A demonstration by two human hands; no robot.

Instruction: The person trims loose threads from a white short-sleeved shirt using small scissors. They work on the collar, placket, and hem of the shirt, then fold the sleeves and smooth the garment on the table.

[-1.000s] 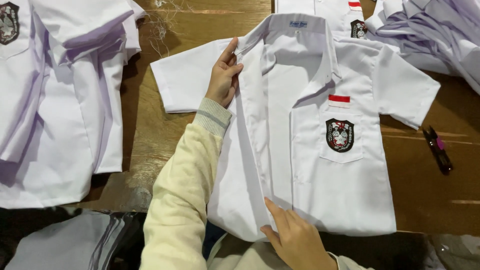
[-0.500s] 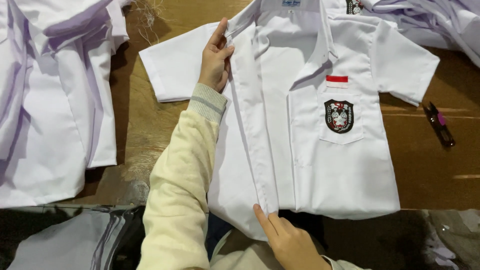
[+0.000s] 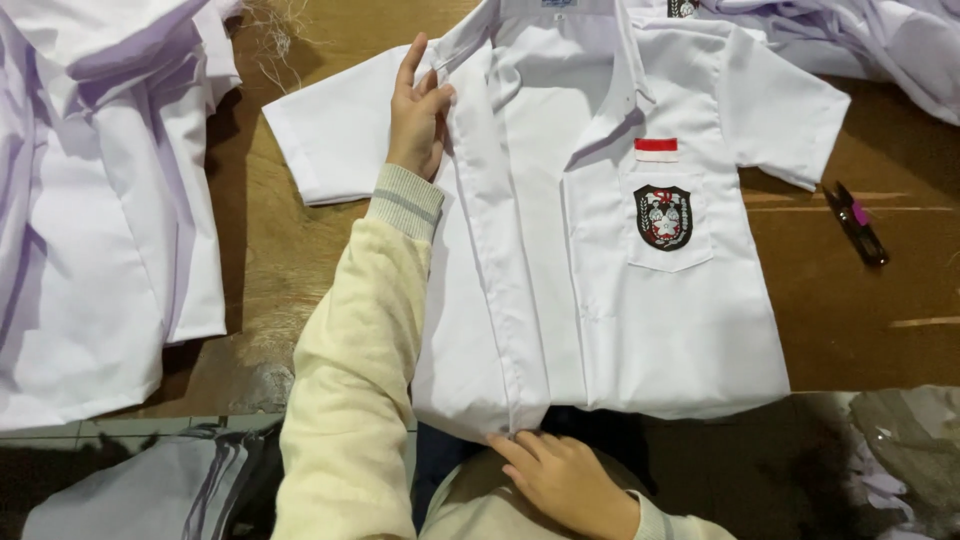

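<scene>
- A white short-sleeved shirt [image 3: 600,300] lies face up in the middle of the frame on a brown wooden worktop [image 3: 850,300], collar toward the top edge, hem toward the bottom.
- The left hand [image 3: 418,115], in a cream sleeve with a ribbed cuff, lies flat in the upper middle, fingers together and stretched out, pressing on the shirt near the shoulder, just beside the front placket.
- The right hand [image 3: 565,478] sits at the bottom centre, its fingertips touching the hem where the placket ends; the fingers are loosely curled, and I cannot tell whether they pinch the cloth.
- On the shirt's chest pocket is a dark shield-shaped badge [image 3: 663,217], with a small red-and-white patch [image 3: 656,150] just above it.
- A pair of small black thread snips [image 3: 858,225] with a purple part lies on the bare worktop at the right, near the shirt's sleeve but apart from it.
- A pile of white garments [image 3: 90,200] fills the left side of the frame, and more white cloth [image 3: 880,45] is heaped in the upper right corner.
</scene>
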